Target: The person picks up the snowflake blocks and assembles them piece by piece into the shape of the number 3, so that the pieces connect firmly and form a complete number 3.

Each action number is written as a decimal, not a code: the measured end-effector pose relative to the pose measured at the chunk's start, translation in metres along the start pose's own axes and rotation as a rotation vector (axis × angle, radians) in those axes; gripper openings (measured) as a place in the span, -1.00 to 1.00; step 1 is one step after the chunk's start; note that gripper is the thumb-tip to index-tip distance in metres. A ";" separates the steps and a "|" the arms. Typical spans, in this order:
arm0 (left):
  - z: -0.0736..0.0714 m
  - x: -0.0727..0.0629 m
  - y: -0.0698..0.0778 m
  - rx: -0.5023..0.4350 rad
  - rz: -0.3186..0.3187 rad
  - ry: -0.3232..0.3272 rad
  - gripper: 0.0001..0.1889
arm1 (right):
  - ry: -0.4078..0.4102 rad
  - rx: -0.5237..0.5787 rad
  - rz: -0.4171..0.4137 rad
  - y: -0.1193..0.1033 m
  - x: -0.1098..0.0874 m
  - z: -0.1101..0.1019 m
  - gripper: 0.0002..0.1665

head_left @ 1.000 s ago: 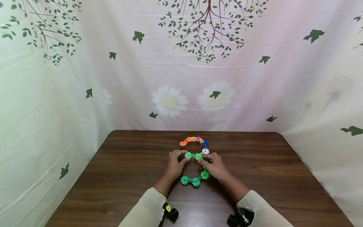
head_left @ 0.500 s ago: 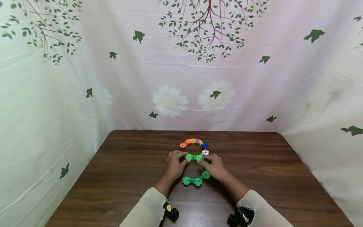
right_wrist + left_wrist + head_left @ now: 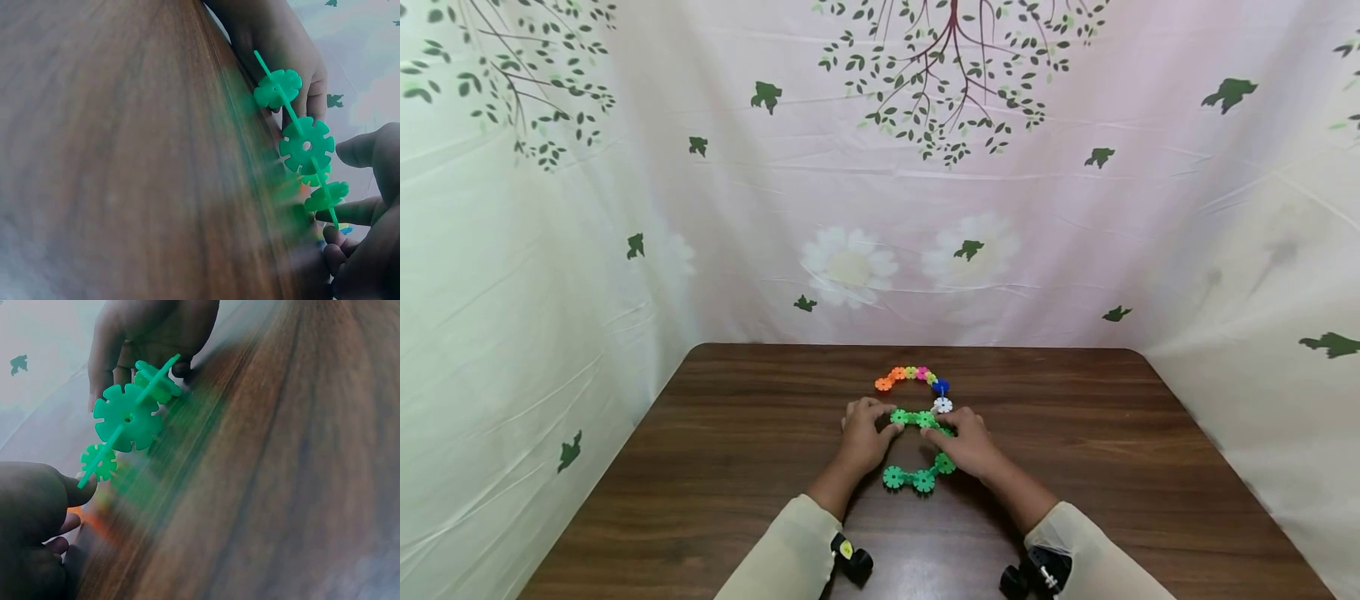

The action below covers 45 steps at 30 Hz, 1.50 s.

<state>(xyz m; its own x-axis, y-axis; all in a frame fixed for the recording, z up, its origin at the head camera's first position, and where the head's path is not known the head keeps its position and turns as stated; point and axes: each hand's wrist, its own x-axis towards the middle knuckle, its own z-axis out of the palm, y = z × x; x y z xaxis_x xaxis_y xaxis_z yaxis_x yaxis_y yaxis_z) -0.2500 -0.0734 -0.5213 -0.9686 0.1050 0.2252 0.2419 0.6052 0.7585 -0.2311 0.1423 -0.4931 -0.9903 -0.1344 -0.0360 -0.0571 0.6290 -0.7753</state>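
Note:
A chain of notched interlocking discs (image 3: 923,481) lies on the table in a curve like a 3. Its lower and middle parts are green; a white disc (image 3: 943,405) and a blue disc (image 3: 940,387) lead into a far arc of pink, yellow and orange discs (image 3: 899,373). My left hand (image 3: 861,437) pinches the left end of the green middle row between thumb and index finger. At that row's right side, my right hand (image 3: 970,443) holds the chain with thumb and index finger, covering part of the bend. Green discs (image 3: 128,417) stand interlocked on edge in the left wrist view.
The discs rest on a dark brown wooden table (image 3: 737,467). A pale curtain (image 3: 880,200) printed with branches, birds and daisies hangs behind and along both sides. Black wrist cameras (image 3: 853,565) are strapped over the light sleeves (image 3: 782,554).
The far coloured arc and the middle row have shifted slightly toward me. The lower green discs have slid a little to the right. Both hands keep nearly the same place and hold.

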 end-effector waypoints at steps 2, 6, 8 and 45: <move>0.000 0.000 0.000 0.002 -0.002 -0.001 -0.65 | 0.003 -0.004 -0.002 0.000 0.000 0.000 -0.32; -0.001 0.000 0.000 0.005 0.004 -0.003 -0.64 | 0.009 -0.004 -0.008 0.002 0.001 0.000 -0.35; -0.001 0.000 0.000 0.002 0.009 -0.004 -0.64 | 0.012 -0.001 -0.013 0.003 0.002 0.000 -0.36; 0.000 0.003 -0.003 0.044 0.019 0.000 -0.66 | 0.076 0.004 -0.103 0.007 0.006 0.002 -0.50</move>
<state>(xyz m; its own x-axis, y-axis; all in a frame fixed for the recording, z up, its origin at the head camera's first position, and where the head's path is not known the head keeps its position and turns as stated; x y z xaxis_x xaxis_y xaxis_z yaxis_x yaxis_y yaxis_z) -0.2537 -0.0748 -0.5226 -0.9639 0.1167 0.2393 0.2574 0.6375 0.7262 -0.2373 0.1443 -0.4999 -0.9859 -0.1399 0.0916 -0.1588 0.6120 -0.7748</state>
